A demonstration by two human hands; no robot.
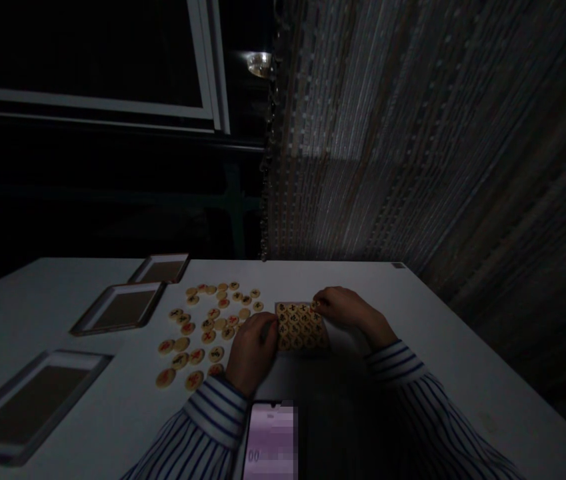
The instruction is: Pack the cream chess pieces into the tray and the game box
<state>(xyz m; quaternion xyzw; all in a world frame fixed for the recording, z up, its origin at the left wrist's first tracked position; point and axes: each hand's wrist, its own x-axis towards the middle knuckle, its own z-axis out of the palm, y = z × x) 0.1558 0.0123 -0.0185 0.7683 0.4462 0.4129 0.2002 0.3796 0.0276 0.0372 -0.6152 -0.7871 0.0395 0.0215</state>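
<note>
A small box holds rows of round wooden Chinese chess pieces with dark characters facing up. My left hand is closed at the box's left edge, its fingers curled against that side; the fingertips are partly hidden. At the box's far right corner, my right hand pinches a Chinese chess piece marked in red, over the top row. Many loose Chinese chess pieces lie scattered left of my left hand, some with red characters, some black, some blank side up.
Three shallow trays or lids stand along the left: a near one, a middle one and a far one. A lit phone lies between my forearms on the white table. Behind the table hangs a string curtain. The light is dim.
</note>
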